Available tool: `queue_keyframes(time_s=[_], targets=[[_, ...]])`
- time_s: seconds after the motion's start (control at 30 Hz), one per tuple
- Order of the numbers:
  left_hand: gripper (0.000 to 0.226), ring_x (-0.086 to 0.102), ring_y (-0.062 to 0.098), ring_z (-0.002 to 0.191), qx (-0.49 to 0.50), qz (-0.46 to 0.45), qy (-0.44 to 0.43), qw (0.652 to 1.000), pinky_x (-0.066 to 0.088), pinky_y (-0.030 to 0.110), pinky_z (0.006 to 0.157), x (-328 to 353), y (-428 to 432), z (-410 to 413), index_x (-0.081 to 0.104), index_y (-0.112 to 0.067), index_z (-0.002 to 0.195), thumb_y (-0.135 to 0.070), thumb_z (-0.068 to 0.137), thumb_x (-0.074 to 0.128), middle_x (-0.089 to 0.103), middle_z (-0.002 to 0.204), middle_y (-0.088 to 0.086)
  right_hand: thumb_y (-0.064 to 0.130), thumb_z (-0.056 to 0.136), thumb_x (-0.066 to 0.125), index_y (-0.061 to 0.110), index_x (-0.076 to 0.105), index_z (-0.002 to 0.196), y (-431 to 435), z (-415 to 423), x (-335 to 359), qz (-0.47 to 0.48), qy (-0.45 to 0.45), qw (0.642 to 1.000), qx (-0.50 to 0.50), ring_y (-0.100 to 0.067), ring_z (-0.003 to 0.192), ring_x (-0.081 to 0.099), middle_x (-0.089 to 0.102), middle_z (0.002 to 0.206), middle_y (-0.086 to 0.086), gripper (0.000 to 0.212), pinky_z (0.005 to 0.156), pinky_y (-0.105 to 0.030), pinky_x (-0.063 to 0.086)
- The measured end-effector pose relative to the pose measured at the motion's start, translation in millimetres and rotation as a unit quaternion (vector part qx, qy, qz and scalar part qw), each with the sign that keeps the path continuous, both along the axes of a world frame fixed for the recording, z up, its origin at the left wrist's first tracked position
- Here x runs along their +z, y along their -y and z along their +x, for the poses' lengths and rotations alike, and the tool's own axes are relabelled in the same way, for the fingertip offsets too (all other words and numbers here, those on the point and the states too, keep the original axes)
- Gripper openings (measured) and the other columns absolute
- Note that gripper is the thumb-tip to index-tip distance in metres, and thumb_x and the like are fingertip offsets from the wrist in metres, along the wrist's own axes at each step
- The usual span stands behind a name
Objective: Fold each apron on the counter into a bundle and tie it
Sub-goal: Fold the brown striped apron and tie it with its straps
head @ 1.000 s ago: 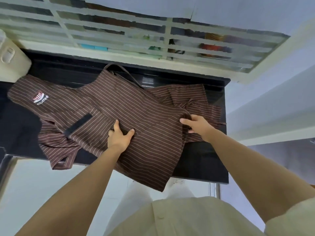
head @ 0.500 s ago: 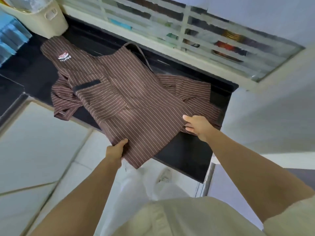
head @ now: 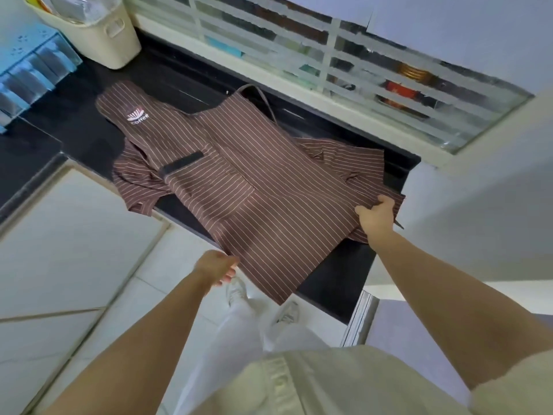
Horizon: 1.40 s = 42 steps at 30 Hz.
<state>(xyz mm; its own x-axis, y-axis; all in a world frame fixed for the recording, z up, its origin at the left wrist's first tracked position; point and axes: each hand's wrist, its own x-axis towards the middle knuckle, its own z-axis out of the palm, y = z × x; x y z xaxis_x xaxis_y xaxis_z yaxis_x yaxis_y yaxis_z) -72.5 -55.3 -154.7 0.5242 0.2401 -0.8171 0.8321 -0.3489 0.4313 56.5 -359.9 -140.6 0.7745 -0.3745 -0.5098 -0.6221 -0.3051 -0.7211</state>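
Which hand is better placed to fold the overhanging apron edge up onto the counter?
Left, probably. The left hand has its grip on the apron hem hanging off the counter; the right hand holds fabric up on the counter, better for anchoring.

Brown pinstriped apron (head: 239, 175) spread on black counter (head: 338, 283), near corner overhanging, perhaps another beneath

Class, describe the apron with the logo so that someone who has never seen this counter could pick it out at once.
Find the black counter below the barred window, where brown striped aprons lie heaped. The apron at the heap's far left end, nearest the cream bin, alone shows a white "coffee" logo; the top apron beside it shows none.
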Motion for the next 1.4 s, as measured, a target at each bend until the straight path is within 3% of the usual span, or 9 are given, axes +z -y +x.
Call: queue_keyframes(time_s=[0.17,0.37,0.43,0.57,0.67,0.83,0.97,1.2,1.4], targets=[[0.019,0.061,0.022,0.081,-0.01,0.195,0.176,0.965,0.045,0.03,0.063,6.8,-10.4,24.1,0.054,-0.016,0.102,-0.03,0.091,0.06,0.063,0.09,-0.001,0.001,0.095,0.055,0.014,0.044,0.137,-2.7,15.3,7.0,-0.073,0.048,0.996,0.008,-0.031,0.122,0.054,0.052,0.136,-0.014,0.046,0.101,-0.035,0.045],[0.034,0.062,0.026,0.071,-0.033,0.238,0.144,0.96,0.051,0.034,0.066,8.8,-41.3,62.8,0.062,-0.013,0.076,-0.04,0.094,0.053,0.066,0.074,0.008,0.0,0.086,0.054,0.009,0.035,0.142,-9.3,34.0,10.4,-0.235,-0.015,0.971,0.044,-0.036,0.125,0.045,0.045,0.139,-0.019,0.059,0.104,-0.046,0.039],[0.035,0.063,0.031,0.084,0.055,0.244,0.15,0.957,0.054,0.042,0.079,8.6,-57.7,79.0,0.058,-0.011,0.09,-0.044,0.095,0.047,0.066,0.088,0.013,0.008,0.085,0.058,0.013,0.037,0.142,-36.2,42.4,12.1,-0.324,0.04,0.941,0.095,-0.035,0.13,0.037,0.038,0.145,-0.017,0.061,0.105,-0.046,0.033],[0.056,0.05,0.041,0.12,0.237,0.199,0.106,0.945,0.043,0.053,0.102,4.7,-102.0,116.3,0.033,-0.005,0.135,-0.043,0.097,0.047,0.047,0.135,0.022,0.026,0.089,0.063,0.024,0.032,0.147,-124.3,44.5,11.7,-0.286,0.132,0.916,0.247,-0.028,0.138,0.027,0.022,0.157,-0.008,0.065,0.107,-0.048,0.029],[0.058,0.051,0.041,0.119,0.288,0.14,0.094,0.943,0.042,0.05,0.103,-0.6,-140.3,141.1,0.036,-0.003,0.138,-0.043,0.098,0.048,0.05,0.135,0.019,0.054,0.088,0.06,0.033,0.007,0.155,-192.1,41.5,0.8,-0.258,0.055,0.882,0.39,-0.029,0.146,0.014,0.003,0.164,-0.003,0.088,0.111,-0.057,0.024],[0.028,0.056,0.017,0.067,0.3,-0.012,0.104,0.948,0.05,0.028,0.062,-0.3,-186.2,161.0,0.058,-0.009,0.088,-0.035,0.091,0.067,0.06,0.079,0.006,0.065,0.079,0.067,0.036,-0.02,0.152,-221.9,44.0,-28.7,-0.267,-0.115,0.826,0.483,-0.033,0.147,-0.022,-0.027,0.16,-0.003,0.117,0.112,-0.071,0.001],[0.03,0.059,0.021,0.059,0.145,-0.013,0.178,0.973,0.053,0.034,0.063,7.9,-204.0,155.8,0.051,-0.011,0.07,-0.023,0.088,0.071,0.059,0.065,0.01,0.053,0.075,0.077,0.038,-0.023,0.15,-214.9,55.8,-31.6,-0.258,-0.149,0.827,0.477,-0.03,0.144,-0.031,-0.036,0.156,0.001,0.126,0.111,-0.072,-0.005],[0.035,0.052,0.016,0.054,0.274,-0.059,0.113,0.953,0.044,0.025,0.051,7.6,-243.7,150.2,0.059,-0.01,0.084,-0.043,0.092,0.061,0.062,0.069,0.004,0.025,0.073,0.085,0.039,-0.014,0.153,-210.1,75.3,-19.7,-0.276,-0.189,0.807,0.487,-0.028,0.147,-0.024,-0.029,0.159,0.004,0.128,0.112,-0.069,-0.001],[0.03,0.053,0.015,0.059,0.331,0.013,0.159,0.93,0.052,0.031,0.067,4.8,-255.1,165.5,0.058,-0.013,0.078,-0.038,0.093,0.063,0.06,0.073,0.003,0.036,0.091,0.061,0.02,0.033,0.147,-276.0,78.0,-4.9,-0.262,0.036,0.919,0.292,-0.028,0.142,0.026,0.027,0.155,-0.009,0.065,0.114,-0.049,0.028]])
